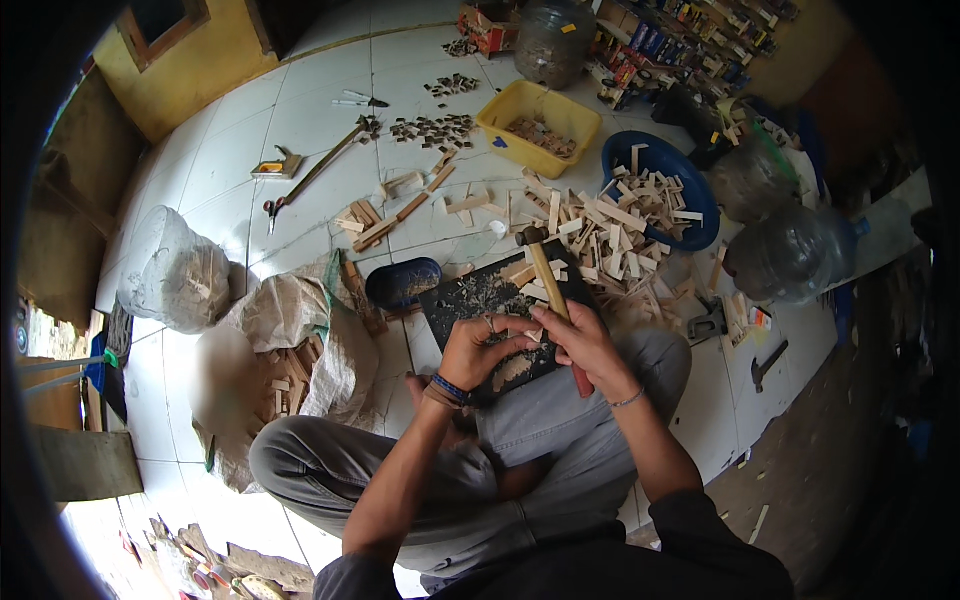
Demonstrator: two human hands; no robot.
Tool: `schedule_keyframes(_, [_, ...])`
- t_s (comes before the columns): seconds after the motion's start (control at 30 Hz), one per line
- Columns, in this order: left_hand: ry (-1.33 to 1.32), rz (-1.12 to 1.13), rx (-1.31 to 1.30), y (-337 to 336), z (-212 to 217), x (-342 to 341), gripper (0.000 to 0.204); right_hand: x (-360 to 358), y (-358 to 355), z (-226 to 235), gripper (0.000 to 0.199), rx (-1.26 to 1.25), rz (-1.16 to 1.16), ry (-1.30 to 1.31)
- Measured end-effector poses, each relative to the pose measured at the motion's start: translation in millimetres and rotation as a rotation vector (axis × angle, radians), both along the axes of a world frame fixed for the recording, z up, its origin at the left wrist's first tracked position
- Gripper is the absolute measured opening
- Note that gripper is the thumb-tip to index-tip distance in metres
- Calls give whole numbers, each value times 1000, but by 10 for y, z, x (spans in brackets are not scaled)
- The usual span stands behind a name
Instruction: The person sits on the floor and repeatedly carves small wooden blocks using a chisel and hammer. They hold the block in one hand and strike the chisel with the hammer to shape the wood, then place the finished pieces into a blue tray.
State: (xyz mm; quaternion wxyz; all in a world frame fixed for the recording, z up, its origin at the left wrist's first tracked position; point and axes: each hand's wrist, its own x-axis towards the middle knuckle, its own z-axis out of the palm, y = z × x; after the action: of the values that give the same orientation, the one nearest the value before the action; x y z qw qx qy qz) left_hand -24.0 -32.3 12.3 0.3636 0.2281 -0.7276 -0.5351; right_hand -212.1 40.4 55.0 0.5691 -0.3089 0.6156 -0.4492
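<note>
My right hand (588, 348) is closed around a hammer (545, 275) with a pale wooden handle and a red grip end. Its dark head points away from me. Beside it, my left hand (482, 352) has thumb and fingers pinched on a small light wood piece (534, 336), and the right fingertips are close to this piece too. Both hands are over a black board (450, 312) in front of my crossed legs. Wood chips and a few small pale wood blocks (537, 291) lie on the board. The fingers partly hide the held piece.
Loose wood blocks (625, 265) spill from a blue basin (705, 190). A yellow tub (490, 110), blue tray (375, 285), and woven sack (345, 370) surround the board. A second hammer (768, 366) and a clamp-like tool (708, 322) lie at right; scissors (272, 210) lie at far left.
</note>
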Motion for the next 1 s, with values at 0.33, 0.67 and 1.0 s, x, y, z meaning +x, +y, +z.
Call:
schedule_keyframes(0.33, [0,-40,90,-13,-25,-14,26,-29,-48,8,20,36,19,75])
schedule_keyframes(0.67, [66,-112,90,-83,-107,-13,27,-156,-126,17,20,77,154,89])
schedule_keyframes(1.0, [94,-131,125,-100,-132,-11,22,-172,-133,34,17,86,197,128])
